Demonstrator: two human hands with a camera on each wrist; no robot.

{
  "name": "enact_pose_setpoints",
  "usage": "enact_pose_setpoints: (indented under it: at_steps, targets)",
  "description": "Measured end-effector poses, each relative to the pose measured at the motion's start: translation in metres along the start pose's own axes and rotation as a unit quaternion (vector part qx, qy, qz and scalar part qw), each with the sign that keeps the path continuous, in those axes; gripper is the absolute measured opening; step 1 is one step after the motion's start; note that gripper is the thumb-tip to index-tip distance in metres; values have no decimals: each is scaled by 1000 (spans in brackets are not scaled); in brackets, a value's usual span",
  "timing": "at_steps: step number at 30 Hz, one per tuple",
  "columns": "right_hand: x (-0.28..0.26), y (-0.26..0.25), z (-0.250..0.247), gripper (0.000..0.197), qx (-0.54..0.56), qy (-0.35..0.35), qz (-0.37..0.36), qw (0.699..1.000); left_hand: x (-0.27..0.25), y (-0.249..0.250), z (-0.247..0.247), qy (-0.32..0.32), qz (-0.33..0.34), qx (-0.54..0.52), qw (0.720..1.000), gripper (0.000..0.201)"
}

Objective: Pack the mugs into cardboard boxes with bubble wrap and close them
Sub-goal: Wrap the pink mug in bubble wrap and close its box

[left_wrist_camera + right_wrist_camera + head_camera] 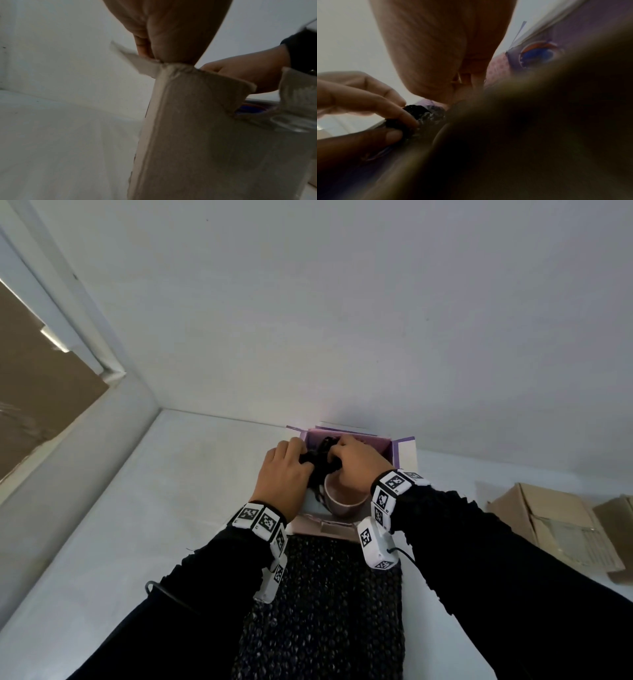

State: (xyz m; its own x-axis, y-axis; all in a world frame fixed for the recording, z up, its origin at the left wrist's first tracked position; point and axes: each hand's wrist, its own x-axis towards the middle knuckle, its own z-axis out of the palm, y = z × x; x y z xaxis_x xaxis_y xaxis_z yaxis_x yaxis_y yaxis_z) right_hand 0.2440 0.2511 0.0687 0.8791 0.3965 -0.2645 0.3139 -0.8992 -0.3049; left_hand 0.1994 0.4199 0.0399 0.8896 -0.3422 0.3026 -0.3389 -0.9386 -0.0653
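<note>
- Both hands work over an open box (pixel 403 454) standing on the white table (pixel 191 474) against the wall (pixel 308 302).
- The left hand (pixel 282 474) has its fingers curled around a bunch of black bubble wrap (pixel 317 455) at the box's left rim; from the right wrist, its fingertips (pixel 409 119) and thumb pinch the dark, shiny wad.
- The right hand (pixel 356 465) reaches into the box from the right, fingers bent down onto the same wrap; how firmly it holds is hidden, though the fingers curl over it.
- A pale pink mug (pixel 344 501) stands upright in the box's near part, mouth open, just under the right hand, with wrap beside it on the left.
- The box's inner walls look purple; a round blue and orange-red print (pixel 539 54) shows on 1 wall, but no writing on it can be read.
- A long strip of black bubble wrap runs from the box's near flap toward the person, between the 2 black sleeves.
- Black-and-white square code markers cover both wristbands (pixel 394 484).
- Flattened boxes (pixel 561 529) lie well apart on the right of the table; no label is readable on them.
</note>
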Motion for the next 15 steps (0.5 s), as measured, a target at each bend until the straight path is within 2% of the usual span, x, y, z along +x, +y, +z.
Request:
enact_pose_setpoints:
  at_steps: [2,4,6,10,12,15]
  targets:
    - [1,1,3,34,-3,-21,-1,1000,0,-1,5,-14,6,20,1000,14]
    - [1,1,6,40,-11,-42,1,999,2,1,4,-28,22,50,998,10]
    - [1,3,11,45,-22,-55,6,998,2,5,2,-34,38,72,996,20]
    - [-2,10,17,49,-52,-7,5,999,2,10,-9,-24,10,88,996,10]
    - [-4,11,15,42,-60,14,10,998,2,12,-11,-45,13,90,995,15]
    - [-7,12,10,44,-58,-2,17,998,2,13,-11,-83,25,89,992,25]
